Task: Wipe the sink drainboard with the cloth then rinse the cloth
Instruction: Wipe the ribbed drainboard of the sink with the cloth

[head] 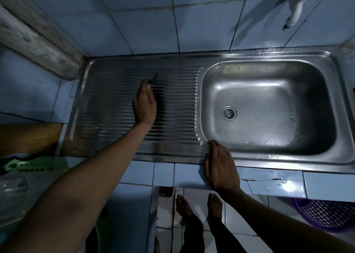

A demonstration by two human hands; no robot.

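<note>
1. Head view, looking straight down: a steel sink unit fills the tiled counter, with the ribbed drainboard on the left and the basin on the right.
2. The left hand reaches out over the middle of the drainboard, palm down on the ribs.
3. A dark cloth shows just past that hand's fingertips, on the far side; the rest sits under the hand, and it blends with the hand's shadow, so its outline is hard to read.
4. The fingers look fairly straight and flat over the cloth, pressing it down rather than curling round it, though the dim light makes the grip hard to call for certain.
5. The right hand lies flat on the near rim of the sink, right at the near left corner of the basin, fingers together and straight, holding nothing.
6. In the basin, the drain sits a little left of centre, and water drops speckle the basin's near wall and the rim.
7. Far right, a white tap sticks out from the blue wall tiles, above the basin.
8. Near left, a green plastic rack peeks in; near right, below the counter, a purple basket.
9. Two bare feet stand on the glossy floor tiles below.
</note>
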